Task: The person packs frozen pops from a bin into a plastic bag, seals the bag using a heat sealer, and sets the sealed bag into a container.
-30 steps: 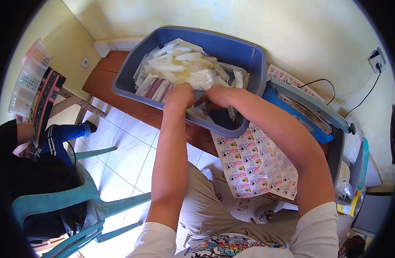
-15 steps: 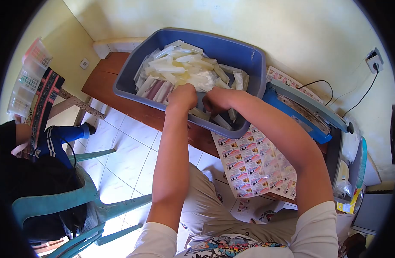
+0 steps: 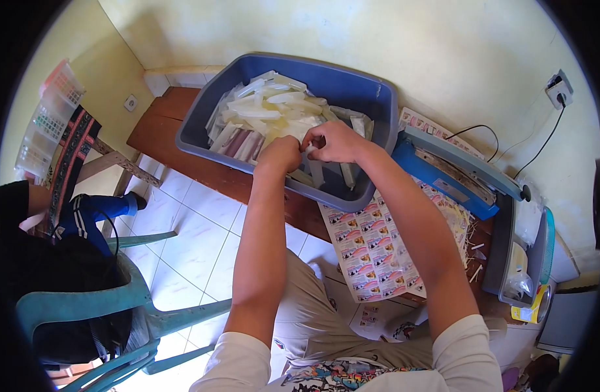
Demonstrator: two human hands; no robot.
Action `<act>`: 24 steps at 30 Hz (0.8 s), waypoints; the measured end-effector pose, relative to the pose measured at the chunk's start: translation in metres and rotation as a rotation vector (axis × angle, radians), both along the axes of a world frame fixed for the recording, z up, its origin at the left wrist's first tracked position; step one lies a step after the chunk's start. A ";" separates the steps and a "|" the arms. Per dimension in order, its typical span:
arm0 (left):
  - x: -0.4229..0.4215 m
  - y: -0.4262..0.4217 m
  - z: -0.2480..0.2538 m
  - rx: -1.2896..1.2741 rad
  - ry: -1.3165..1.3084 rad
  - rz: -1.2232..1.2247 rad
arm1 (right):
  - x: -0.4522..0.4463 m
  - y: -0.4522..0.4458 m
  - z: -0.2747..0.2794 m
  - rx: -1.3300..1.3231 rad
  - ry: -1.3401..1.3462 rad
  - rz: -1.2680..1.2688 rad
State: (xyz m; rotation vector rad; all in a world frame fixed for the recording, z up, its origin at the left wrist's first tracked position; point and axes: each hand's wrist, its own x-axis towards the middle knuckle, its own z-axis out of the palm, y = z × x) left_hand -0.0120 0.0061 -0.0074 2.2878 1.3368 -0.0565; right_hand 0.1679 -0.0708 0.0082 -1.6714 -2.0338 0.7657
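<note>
A blue-grey plastic tub (image 3: 182, 140) holds a heap of long, pale plastic tube packets (image 3: 260, 112), with a few purplish ones (image 3: 233, 142) near its front left. My right hand (image 3: 336, 142) is over the tub's front half, thumb and fingers pinched on the top of a whitish tube packet (image 3: 316, 171) that hangs upright. Close beside it, my left hand (image 3: 280, 157) is closed, knuckles up; what its fingers hold, if anything, is hidden. Other packets (image 3: 347, 176) lean at the tub's right end.
The tub stands on a brown wooden bench (image 3: 157, 121). Printed label sheets (image 3: 365, 251) hang over the bench's front, near a blue sealing machine (image 3: 443, 173) with a cord to the wall socket (image 3: 559, 91). A person sits at left by a green plastic chair (image 3: 84, 304).
My right hand has risen out of the tub's lower front, with a whitish packet now showing upright below its fingers. My left hand stays nearly in place. The view has shifted slightly.
</note>
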 end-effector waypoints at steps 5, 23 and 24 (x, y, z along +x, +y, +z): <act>0.000 0.003 -0.001 -0.078 -0.190 -0.186 | 0.009 0.000 -0.003 0.239 0.385 -0.229; 0.032 -0.073 0.042 0.043 -0.907 -0.442 | 0.012 -0.137 0.076 0.647 0.120 -0.419; 0.036 -0.083 0.047 0.039 -0.906 -0.454 | 0.015 -0.150 0.080 0.650 0.118 -0.430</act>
